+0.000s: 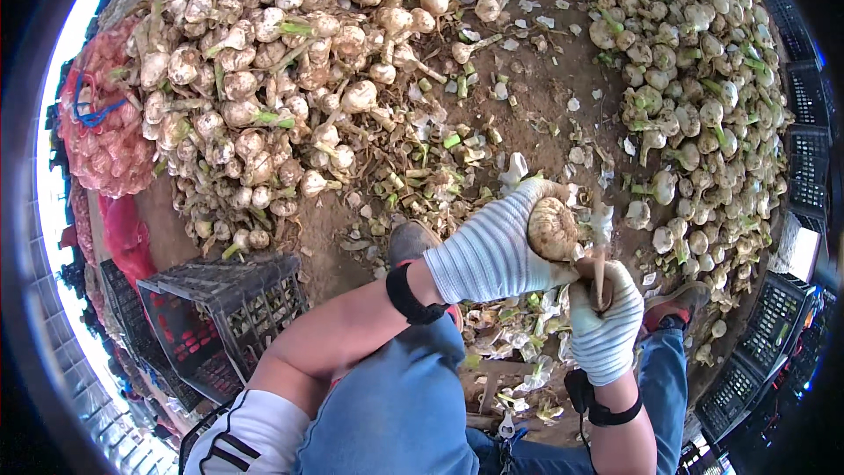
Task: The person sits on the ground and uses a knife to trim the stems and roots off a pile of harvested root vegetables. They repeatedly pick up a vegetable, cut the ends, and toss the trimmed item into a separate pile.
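Observation:
My left hand [505,242], in a white ribbed glove, is closed round a garlic bulb [553,230] with dirt on its pale skin. Just to the right and nearer to me is my gloved right hand [607,325], its fingers curled round a thin-bladed tool [600,277]. The blade stands up narrow and pointed; its handle is mostly hidden in the fist. The fingertips of both hands come close together below the bulb. A pale, blurred scrap [603,222] hangs above the blade, perhaps peel.
Untidy garlic with stems [255,88] heaps at the far left; trimmed bulbs [694,97] heap at the right. Cut stems and peel [440,167] litter the ground between. A black crate [220,317] and a red mesh sack [105,123] stand left, more black crates [769,325] right.

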`<state>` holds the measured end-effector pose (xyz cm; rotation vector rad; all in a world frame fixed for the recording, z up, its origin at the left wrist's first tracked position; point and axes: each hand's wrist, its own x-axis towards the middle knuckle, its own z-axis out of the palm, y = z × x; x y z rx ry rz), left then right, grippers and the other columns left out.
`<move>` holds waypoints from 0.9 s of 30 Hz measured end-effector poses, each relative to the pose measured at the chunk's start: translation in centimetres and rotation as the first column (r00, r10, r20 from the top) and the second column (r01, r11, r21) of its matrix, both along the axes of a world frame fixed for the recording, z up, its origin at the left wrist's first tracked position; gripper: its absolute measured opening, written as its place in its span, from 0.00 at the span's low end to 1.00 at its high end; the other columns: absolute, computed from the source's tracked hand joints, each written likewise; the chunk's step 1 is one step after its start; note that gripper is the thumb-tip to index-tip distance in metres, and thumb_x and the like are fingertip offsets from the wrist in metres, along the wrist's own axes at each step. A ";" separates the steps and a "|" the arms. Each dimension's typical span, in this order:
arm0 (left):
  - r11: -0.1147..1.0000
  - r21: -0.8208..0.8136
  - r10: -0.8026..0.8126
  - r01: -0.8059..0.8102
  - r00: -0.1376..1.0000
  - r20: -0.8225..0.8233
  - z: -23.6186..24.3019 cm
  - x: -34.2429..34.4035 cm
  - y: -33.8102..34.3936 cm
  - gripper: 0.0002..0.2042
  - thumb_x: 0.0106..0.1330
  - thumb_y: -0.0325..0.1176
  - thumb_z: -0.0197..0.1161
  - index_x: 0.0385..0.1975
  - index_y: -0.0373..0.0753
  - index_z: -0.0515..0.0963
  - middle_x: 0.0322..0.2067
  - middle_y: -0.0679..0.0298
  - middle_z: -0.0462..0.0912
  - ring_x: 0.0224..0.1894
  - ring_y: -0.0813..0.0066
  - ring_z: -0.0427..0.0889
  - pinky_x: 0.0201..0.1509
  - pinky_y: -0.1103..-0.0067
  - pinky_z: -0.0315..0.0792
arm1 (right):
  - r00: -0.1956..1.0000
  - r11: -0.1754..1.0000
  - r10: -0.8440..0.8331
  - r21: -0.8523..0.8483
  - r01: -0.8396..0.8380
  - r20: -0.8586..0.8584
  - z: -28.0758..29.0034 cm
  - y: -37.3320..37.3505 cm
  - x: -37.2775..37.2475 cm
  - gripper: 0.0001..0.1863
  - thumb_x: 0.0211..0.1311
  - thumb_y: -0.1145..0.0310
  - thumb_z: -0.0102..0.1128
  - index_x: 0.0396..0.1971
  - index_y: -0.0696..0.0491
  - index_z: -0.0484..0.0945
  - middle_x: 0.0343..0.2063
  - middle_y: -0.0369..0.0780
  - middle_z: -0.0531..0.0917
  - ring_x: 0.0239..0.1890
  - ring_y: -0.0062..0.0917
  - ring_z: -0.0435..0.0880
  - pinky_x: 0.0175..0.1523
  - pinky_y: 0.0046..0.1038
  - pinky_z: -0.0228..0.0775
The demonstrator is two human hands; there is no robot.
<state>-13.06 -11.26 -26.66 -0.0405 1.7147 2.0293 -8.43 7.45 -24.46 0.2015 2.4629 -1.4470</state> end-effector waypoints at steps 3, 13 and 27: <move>0.997 -0.071 0.006 -0.008 0.999 -0.037 -0.1 -0.2 0.4 0.36 0.43 0.35 0.78 0.51 0.33 0.63 0.41 0.60 0.78 0.43 0.75 0.78 0.50 0.78 0.74 | 0.999 0.997 0.035 0.066 -0.032 -0.041 0.0 -0.2 -0.7 0.10 0.51 0.80 0.59 0.35 0.59 0.77 0.25 0.38 0.80 0.29 0.13 0.75 0.36 0.19 0.69; 0.942 -0.075 -0.333 0.326 0.935 -0.121 -4.0 1.7 -0.6 0.32 0.61 0.38 0.65 0.64 0.47 0.57 0.57 0.64 0.70 0.61 0.71 0.68 0.67 0.68 0.63 | 0.973 0.960 0.209 0.207 -0.187 -0.094 0.5 -0.8 -1.3 0.04 0.47 0.78 0.58 0.26 0.59 0.77 0.15 0.40 0.74 0.18 0.17 0.70 0.26 0.22 0.65; 1.000 0.013 -0.007 0.008 0.997 -0.074 -0.4 1.9 -0.4 0.25 0.49 0.32 0.75 0.47 0.38 0.71 0.38 0.64 0.78 0.41 0.79 0.77 0.45 0.79 0.73 | 0.773 0.769 0.597 0.426 -0.476 -0.215 4.4 -0.4 -1.9 0.19 0.30 0.65 0.64 0.30 0.51 0.80 0.18 0.40 0.74 0.20 0.38 0.75 0.26 0.38 0.65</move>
